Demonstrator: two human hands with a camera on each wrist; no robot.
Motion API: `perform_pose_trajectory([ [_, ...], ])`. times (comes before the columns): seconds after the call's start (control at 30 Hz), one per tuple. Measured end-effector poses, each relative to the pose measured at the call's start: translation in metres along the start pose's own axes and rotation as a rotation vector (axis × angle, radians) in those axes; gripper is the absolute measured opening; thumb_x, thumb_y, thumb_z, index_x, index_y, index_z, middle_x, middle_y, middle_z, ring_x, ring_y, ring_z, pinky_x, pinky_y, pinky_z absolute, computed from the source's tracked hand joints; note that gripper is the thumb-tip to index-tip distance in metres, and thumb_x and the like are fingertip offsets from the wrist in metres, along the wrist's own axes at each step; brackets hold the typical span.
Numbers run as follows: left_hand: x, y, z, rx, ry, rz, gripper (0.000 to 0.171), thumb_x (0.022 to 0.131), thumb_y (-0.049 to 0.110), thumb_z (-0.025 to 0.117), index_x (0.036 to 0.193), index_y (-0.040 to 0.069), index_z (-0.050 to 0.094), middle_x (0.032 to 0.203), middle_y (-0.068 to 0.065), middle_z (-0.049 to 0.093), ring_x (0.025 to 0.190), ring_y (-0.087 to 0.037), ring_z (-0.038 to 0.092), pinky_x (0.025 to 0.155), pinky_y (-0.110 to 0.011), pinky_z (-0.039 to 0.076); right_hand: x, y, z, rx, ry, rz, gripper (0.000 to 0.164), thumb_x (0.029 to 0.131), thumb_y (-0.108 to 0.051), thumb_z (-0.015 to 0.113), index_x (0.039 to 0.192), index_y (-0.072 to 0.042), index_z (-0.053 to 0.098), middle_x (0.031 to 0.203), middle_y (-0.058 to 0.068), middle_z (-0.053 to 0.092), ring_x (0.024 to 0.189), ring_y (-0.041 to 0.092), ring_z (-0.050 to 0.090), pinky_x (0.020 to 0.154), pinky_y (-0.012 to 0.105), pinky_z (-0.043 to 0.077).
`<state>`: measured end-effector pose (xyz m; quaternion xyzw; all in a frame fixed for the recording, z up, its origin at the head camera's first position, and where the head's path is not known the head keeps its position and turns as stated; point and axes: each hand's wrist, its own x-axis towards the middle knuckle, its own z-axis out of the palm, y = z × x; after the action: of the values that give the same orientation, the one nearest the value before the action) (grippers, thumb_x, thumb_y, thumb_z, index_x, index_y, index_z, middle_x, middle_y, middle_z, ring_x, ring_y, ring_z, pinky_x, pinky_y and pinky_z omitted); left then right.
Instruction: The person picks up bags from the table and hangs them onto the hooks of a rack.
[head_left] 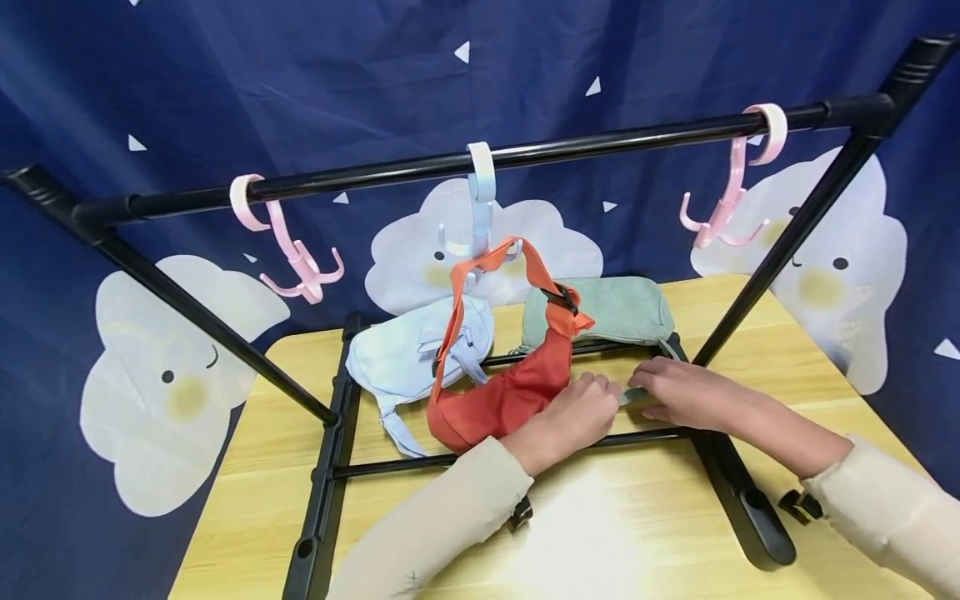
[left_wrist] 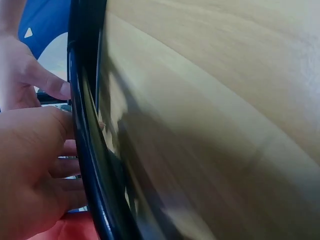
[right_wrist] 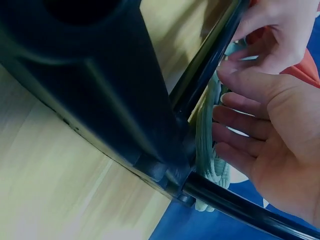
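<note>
Between both hands in the head view is a short stretch of sage-green strap (head_left: 632, 396). My left hand (head_left: 581, 414) pinches its left end, its forearm crossing in front of the red waist bag (head_left: 517, 387). On the other side, my right hand (head_left: 684, 395) holds the strap between thumb and forefinger; its other fingers (right_wrist: 240, 130) are loosely bent in the right wrist view. The green corduroy bag (head_left: 607, 312) lies just behind the hands. The red bag hangs by its orange strap (head_left: 455, 321) from the light-blue hook (head_left: 482, 208).
A black rack (head_left: 390, 172) stands on the wooden table (head_left: 600, 517), its lower front bar (head_left: 397, 467) close under the hands. Pink hooks (head_left: 300, 265) (head_left: 723, 208) hang at either side. The pale-blue bag (head_left: 408, 350) lies left. Behind is a navy cloud-patterned curtain (head_left: 337, 75).
</note>
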<state>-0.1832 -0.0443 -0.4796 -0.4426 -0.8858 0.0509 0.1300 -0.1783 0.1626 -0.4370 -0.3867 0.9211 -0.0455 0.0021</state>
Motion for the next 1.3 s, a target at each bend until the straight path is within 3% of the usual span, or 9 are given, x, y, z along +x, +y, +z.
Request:
perform_pose_trajectory([
  [0.3, 0.004, -0.003, 0.002, -0.017, -0.135, -0.002, 0.013, 0.102, 0.012, 0.06, 0.108, 0.014, 0.072, 0.095, 0.001, 0.07, 0.083, -0.014, 0.065, 0.069, -0.021, 0.055, 0.011, 0.0, 0.003, -0.028, -0.019, -0.025, 0.028, 0.08, -0.011, 0.087, 0.103, -0.005, 0.071, 0.098, 0.005, 0.069, 0.091, 0.022, 0.067, 0.078, 0.038, 0.058],
  [0.67, 0.008, -0.005, -0.002, -0.064, -0.16, 0.003, 0.014, 0.102, 0.008, 0.06, 0.102, 0.016, 0.072, 0.092, 0.001, 0.07, 0.083, -0.014, 0.068, 0.069, -0.024, 0.056, 0.015, 0.003, 0.002, 0.078, -0.104, -0.006, 0.022, 0.083, -0.007, 0.085, 0.1, -0.015, 0.073, 0.093, -0.002, 0.072, 0.085, 0.017, 0.069, 0.071, 0.033, 0.057],
  [0.8, 0.008, -0.005, -0.003, -0.11, -0.183, -0.007, 0.015, 0.102, 0.008, 0.059, 0.1, 0.016, 0.071, 0.089, 0.001, 0.069, 0.081, -0.013, 0.068, 0.067, -0.023, 0.055, 0.013, 0.002, 0.004, 0.073, -0.081, -0.018, 0.02, 0.084, -0.011, 0.084, 0.086, -0.019, 0.066, 0.081, -0.009, 0.064, 0.073, 0.008, 0.06, 0.063, 0.026, 0.046],
  [0.9, 0.008, -0.005, -0.004, -0.128, -0.175, -0.019, 0.015, 0.101, 0.008, 0.059, 0.097, 0.016, 0.071, 0.087, 0.002, 0.068, 0.08, -0.012, 0.067, 0.064, -0.021, 0.054, 0.013, 0.003, 0.005, 0.056, -0.022, -0.048, 0.028, 0.087, -0.012, 0.082, 0.077, -0.021, 0.058, 0.073, -0.012, 0.054, 0.066, 0.002, 0.046, 0.061, 0.023, 0.036],
  [1.03, 0.008, -0.007, -0.007, -0.146, -0.146, -0.036, 0.016, 0.101, 0.006, 0.058, 0.095, 0.017, 0.07, 0.087, 0.002, 0.067, 0.078, -0.011, 0.067, 0.061, -0.02, 0.053, 0.012, 0.004, 0.004, 0.039, 0.038, -0.067, 0.029, 0.091, -0.007, 0.077, 0.074, -0.019, 0.056, 0.069, -0.013, 0.048, 0.064, 0.001, 0.038, 0.06, 0.02, 0.033],
  [1.3, 0.008, -0.007, -0.011, -0.209, -0.088, -0.124, 0.013, 0.106, 0.019, 0.058, 0.096, 0.016, 0.065, 0.084, 0.003, 0.064, 0.075, -0.012, 0.068, 0.055, -0.02, 0.054, 0.008, 0.006, -0.008, 0.031, 0.07, -0.043, 0.025, 0.09, 0.0, 0.075, 0.077, -0.017, 0.061, 0.07, -0.01, 0.058, 0.064, 0.001, 0.047, 0.057, 0.021, 0.041],
])
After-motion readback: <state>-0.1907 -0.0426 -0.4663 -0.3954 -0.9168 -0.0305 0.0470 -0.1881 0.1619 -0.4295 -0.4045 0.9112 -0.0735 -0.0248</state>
